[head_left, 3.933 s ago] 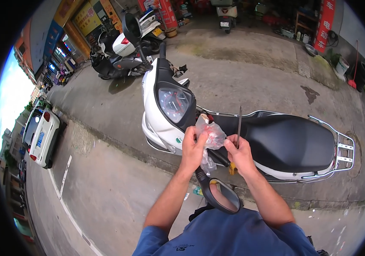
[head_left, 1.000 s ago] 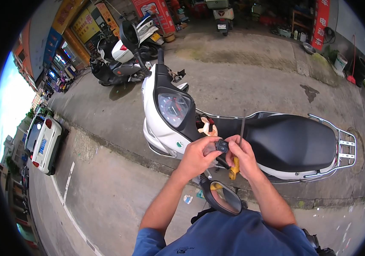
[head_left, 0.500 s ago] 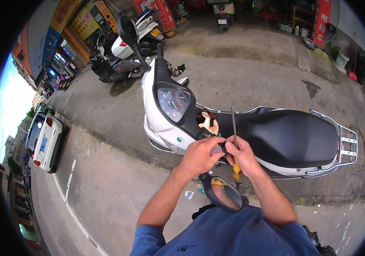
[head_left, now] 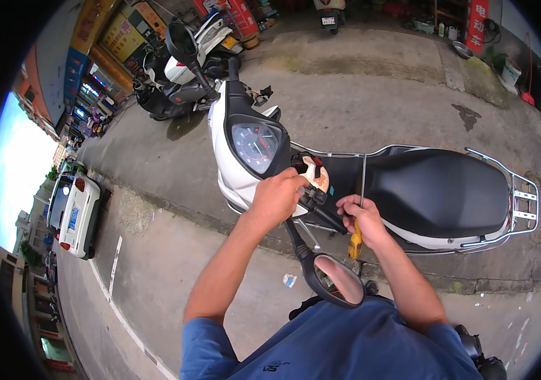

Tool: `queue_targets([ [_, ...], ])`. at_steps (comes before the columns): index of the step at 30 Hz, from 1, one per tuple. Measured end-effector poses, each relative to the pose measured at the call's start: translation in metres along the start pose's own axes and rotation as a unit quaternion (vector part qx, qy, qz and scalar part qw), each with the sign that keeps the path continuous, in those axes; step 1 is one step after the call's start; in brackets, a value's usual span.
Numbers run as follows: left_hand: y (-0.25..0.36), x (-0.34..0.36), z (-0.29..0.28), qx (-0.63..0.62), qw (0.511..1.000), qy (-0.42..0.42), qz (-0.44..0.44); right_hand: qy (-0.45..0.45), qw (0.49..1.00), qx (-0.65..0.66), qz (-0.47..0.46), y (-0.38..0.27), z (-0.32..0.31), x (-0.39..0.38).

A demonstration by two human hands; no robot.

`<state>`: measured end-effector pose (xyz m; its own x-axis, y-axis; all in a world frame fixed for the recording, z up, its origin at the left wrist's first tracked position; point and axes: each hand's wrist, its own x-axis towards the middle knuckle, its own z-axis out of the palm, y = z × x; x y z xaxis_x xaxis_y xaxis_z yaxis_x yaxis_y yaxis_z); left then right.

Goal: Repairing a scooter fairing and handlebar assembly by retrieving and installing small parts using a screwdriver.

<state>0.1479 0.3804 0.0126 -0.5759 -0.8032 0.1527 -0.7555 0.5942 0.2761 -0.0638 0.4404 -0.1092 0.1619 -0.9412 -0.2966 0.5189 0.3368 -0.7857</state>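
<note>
In my right hand [head_left: 366, 219] is a screwdriver [head_left: 355, 240], its yellow handle pointing down and its long metal shaft up, beside the seat. My left hand [head_left: 278, 197] is at the near handlebar of a white scooter [head_left: 231, 149], fingers curled by a cream-coloured piece [head_left: 314, 175] with an orange-brown patch. What those fingers hold, if anything, is hidden. The black handlebar grip [head_left: 328, 216] runs between my hands. The gauge panel [head_left: 256, 145] lies just beyond my left hand.
A black mirror [head_left: 333, 278] sticks out near my chest. The scooter's long black seat [head_left: 438, 190] and metal rear rack [head_left: 525, 202] extend right. More parked scooters [head_left: 185, 76] stand at the far left, a white car [head_left: 79, 215] at left.
My hands have moved apart. The left, which pinched a small translucent piece beside the right, has gone up and left to the cream-coloured piece. The right has shifted slightly right with the screwdriver.
</note>
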Motion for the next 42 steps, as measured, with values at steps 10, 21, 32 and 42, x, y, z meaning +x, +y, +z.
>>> queue_targets([
  [10,-0.008,0.035,0.021,0.153,0.971,-0.181,0.017,0.061,0.82,-0.519,-0.235,-0.005,0.039,0.027],
  [21,-0.012,0.036,0.032,0.108,0.982,-0.155,0.019,-0.003,0.815,-0.548,-0.186,-0.037,0.037,0.032],
  [32,-0.033,0.039,0.05,0.07,0.99,-0.102,0.064,-0.033,0.772,-0.58,-0.257,-0.034,0.029,0.046],
  [42,-0.022,0.042,0.038,0.066,0.987,-0.143,0.044,-0.125,0.738,-0.593,-0.296,-0.044,0.013,0.058],
])
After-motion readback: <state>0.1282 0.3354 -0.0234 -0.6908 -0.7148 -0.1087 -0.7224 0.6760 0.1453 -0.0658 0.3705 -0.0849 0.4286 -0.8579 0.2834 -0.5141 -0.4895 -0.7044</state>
